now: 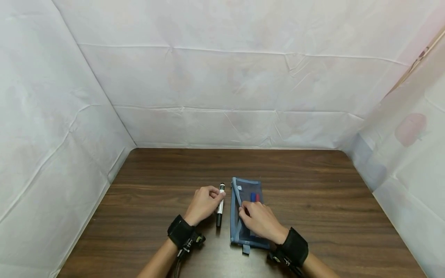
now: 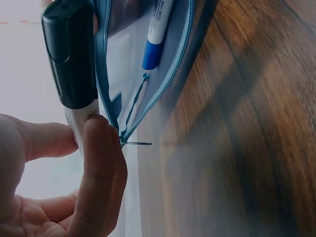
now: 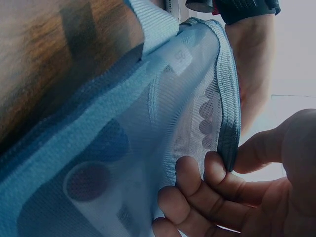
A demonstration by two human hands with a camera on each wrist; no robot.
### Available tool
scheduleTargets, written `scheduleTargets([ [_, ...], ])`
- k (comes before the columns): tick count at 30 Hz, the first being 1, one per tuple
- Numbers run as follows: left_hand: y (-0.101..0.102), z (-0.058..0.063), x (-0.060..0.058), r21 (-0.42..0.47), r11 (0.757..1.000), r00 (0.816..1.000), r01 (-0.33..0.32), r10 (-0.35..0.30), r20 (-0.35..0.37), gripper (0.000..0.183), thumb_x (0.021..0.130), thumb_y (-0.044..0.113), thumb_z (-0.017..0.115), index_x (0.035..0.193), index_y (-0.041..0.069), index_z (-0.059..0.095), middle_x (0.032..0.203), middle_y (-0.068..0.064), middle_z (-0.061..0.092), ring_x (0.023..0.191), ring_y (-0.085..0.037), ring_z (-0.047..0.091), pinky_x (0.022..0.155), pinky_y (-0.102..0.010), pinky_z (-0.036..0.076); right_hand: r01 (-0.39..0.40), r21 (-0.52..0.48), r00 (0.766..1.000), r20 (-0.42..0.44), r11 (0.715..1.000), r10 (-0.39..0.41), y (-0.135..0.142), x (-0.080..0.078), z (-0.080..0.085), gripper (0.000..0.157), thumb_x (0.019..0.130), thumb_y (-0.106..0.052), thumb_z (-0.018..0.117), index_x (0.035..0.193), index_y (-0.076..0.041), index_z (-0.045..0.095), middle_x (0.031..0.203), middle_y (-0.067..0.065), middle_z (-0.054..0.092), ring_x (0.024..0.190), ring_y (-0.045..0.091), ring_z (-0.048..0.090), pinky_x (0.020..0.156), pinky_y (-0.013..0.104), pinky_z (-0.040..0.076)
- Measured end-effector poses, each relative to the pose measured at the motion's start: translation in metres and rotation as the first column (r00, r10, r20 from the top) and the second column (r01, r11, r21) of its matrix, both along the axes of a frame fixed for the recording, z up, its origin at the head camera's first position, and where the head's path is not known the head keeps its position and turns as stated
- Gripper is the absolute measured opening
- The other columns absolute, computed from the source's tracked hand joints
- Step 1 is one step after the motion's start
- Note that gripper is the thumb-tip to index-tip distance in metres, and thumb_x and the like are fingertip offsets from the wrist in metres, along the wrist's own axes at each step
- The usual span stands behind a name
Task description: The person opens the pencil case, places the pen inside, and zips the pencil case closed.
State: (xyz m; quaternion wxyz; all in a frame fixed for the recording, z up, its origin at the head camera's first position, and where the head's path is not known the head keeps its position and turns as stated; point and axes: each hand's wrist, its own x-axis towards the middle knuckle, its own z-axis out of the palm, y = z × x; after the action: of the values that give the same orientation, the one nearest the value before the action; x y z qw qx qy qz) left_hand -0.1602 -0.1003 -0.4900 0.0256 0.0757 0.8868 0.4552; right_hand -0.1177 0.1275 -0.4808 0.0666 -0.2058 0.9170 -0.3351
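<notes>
My left hand (image 1: 205, 202) pinches a black-and-white marker (image 1: 220, 208) between thumb and fingers. In the head view the marker stands lengthwise just left of a blue mesh zip pouch (image 1: 246, 186), its black cap (image 2: 70, 54) large in the left wrist view. With thumb and fingertips my right hand (image 1: 261, 219) grips the pouch's zip edge (image 3: 228, 108), holding the mouth apart. Inside lie a blue-capped marker (image 2: 154, 47) and a red-ended one (image 1: 257, 197), seen through the mesh. The right hand covers part of the pouch's middle.
The pouch lies on a dark wood-grain table (image 1: 167, 166), with a fabric tab (image 1: 246, 249) at its near end. White cloth sheets (image 1: 222, 81) hang behind the table and on both sides. Each wrist wears a black strap (image 1: 180, 231) with a small camera and cable.
</notes>
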Motion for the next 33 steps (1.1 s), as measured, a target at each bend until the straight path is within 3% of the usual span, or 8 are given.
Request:
scheduleTargets([
  [14,0.0056,-0.0032,0.0019,0.095,0.994,0.995,0.051,-0.059,0.077,0.027,0.104,0.031,0.072,0.106,0.004,0.075,0.079,-0.001,0.075,0.058,-0.020,0.072,0.053,-0.031,0.052,0.019,0.001,1.000,0.023,1.000,-0.019,-0.0005,-0.0006,-0.0013,0.034,0.109,-0.014,0.057,0.075,-0.017,0.055,0.058,-0.009,0.039,0.046,0.003,0.035,0.046,0.022,0.024],
  [33,0.0095,-0.0056,-0.0012,0.130,0.989,0.991,0.067,-0.082,0.108,0.027,0.105,0.031,0.070,0.106,0.004,0.075,0.077,0.003,0.074,0.058,-0.017,0.071,0.053,-0.030,0.053,0.011,-0.001,1.000,0.013,1.000,-0.011,-0.0029,-0.0027,-0.0003,0.033,0.110,-0.016,0.056,0.077,-0.016,0.056,0.058,-0.009,0.039,0.046,0.004,0.035,0.046,0.022,0.024],
])
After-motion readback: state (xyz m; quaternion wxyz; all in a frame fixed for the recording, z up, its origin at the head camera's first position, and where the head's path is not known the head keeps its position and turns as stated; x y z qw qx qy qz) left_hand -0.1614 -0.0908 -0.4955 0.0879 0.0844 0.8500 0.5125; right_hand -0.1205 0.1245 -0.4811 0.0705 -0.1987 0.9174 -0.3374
